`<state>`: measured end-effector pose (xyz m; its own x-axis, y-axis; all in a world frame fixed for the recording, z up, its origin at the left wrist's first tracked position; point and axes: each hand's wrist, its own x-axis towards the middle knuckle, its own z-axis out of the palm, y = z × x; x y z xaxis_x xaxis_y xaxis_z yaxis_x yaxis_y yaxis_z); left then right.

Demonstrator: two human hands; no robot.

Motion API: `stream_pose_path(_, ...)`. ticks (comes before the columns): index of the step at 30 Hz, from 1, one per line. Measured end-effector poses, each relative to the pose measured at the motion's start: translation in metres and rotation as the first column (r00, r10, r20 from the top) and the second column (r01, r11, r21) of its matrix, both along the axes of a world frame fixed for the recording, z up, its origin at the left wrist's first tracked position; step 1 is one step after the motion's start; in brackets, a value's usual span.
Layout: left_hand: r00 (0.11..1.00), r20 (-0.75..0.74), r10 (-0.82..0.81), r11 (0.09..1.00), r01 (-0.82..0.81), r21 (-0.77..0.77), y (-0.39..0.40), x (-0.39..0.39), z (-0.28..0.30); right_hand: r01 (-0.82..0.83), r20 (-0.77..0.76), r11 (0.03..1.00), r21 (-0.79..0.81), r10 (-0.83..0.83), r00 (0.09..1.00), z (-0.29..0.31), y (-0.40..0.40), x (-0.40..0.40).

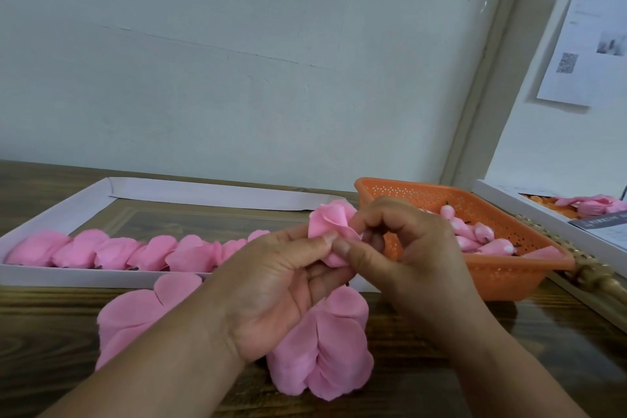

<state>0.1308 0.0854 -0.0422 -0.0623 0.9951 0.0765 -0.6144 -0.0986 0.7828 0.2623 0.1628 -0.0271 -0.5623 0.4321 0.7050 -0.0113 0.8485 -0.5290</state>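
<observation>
A pink fabric flower [330,227] is held up over the table between both hands. My left hand [271,288] pinches its lower edge with thumb and fingers. My right hand [407,248] pinches it from the right, fingers curled around its base. Loose pink petals lie on the wooden table under my hands, one pile [325,356] in the middle and another pile [135,312] to the left. A white shallow tray [61,210] behind holds a row of finished pink flowers [112,253]. An orange perforated basket [509,275] at right holds several pink buds [475,237].
The wooden table [441,370] runs up to a pale wall. A second white tray [543,210] with pink and orange pieces sits at the far right, past a golden carved edge [590,275]. A printed sheet [583,34] hangs on the right.
</observation>
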Motion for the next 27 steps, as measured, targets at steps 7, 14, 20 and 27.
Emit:
stream_pose_path(7,0.999,-0.021,0.031,0.999,-0.031,0.007,-0.002,0.001,0.002,-0.072,0.023,0.997,-0.002,0.072,0.997,0.000,0.000,0.000)
stream_pose_path(14,0.997,-0.001,0.079,0.996,-0.079,-0.042,0.002,0.000,0.000,0.071,-0.014,0.997,-0.004,-0.071,0.997,-0.010,0.004,-0.008)
stream_pose_path(20,0.994,0.034,0.100,0.992,-0.097,-0.075,0.002,-0.002,0.001,-0.041,-0.040,0.965,-0.260,0.032,0.999,-0.011,0.004,-0.011)
stream_pose_path(27,0.995,0.000,0.097,0.993,-0.097,-0.071,0.002,0.000,0.000,0.024,-0.154,0.951,-0.309,-0.075,0.985,-0.013,0.004,-0.015)
